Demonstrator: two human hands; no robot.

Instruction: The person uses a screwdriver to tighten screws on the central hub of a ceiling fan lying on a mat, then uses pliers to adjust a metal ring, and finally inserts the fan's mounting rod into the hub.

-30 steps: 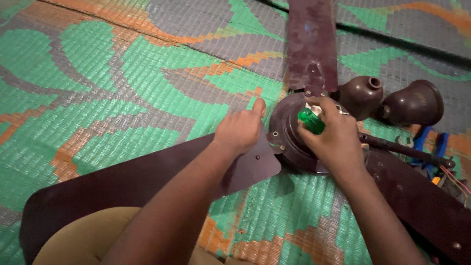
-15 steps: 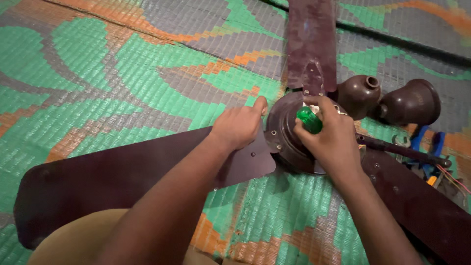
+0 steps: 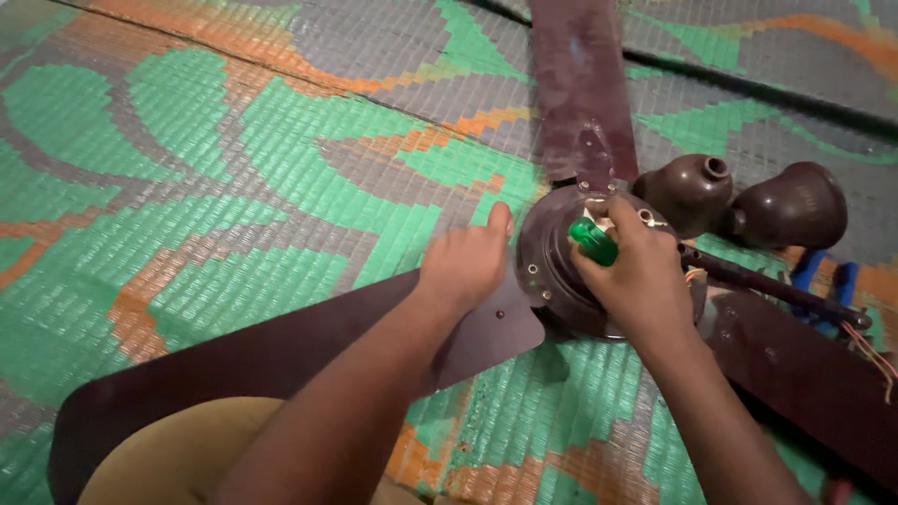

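Hands on a brown fan

Fan motor (image 3: 561,271) lies on the mat (image 3: 234,187). The right hand (image 3: 636,271) is closed around a green screwdriver (image 3: 593,241) over the motor. The left hand (image 3: 465,266) presses flat on a fan blade (image 3: 281,346). Two brown cups (image 3: 739,201) sit nearby.

A woven mat (image 3: 234,178) with green, orange and grey patterns is spread under everything. Two dark brown bell-shaped covers (image 3: 739,201) are laid side by side, just beyond the fingers of the right side. A blue-handled tool (image 3: 823,281) is seen further right, near thin coloured wires (image 3: 870,341).
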